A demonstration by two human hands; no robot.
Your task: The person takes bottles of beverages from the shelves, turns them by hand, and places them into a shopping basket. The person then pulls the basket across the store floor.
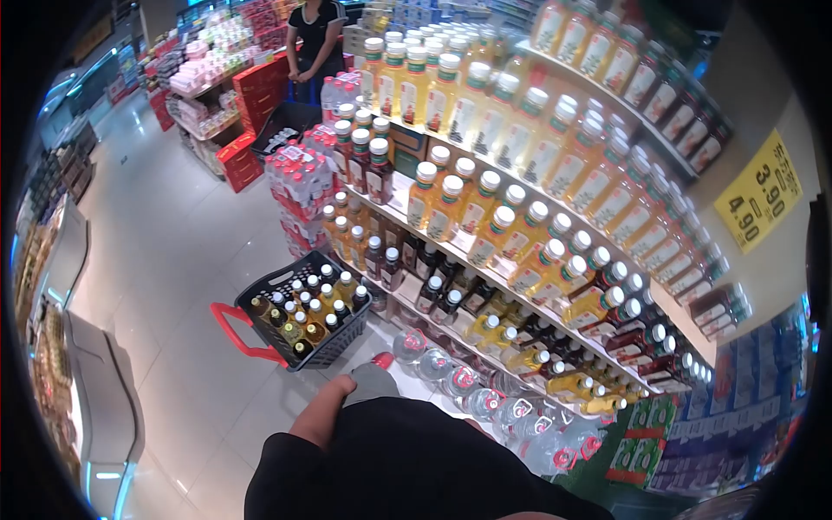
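Note:
My left hand hangs beside my grey-clad leg, partly turned away, so its fingers are too small and hidden to judge. Nearest to it stands a black shopping basket with a red handle folded out to the left. Inside the basket, several upright bottles with white or pale yellow caps are packed close together. My right hand does not show; my dark shirt fills the bottom of the view. To the right, a shelf holds rows of juice bottles, yellow and dark, all with white caps.
Large clear water jugs line the floor under the shelf. Shrink-wrapped bottle packs are stacked at the shelf's end. Beyond them a person stands by red boxes. A yellow price sign hangs right; a display counter runs along the left.

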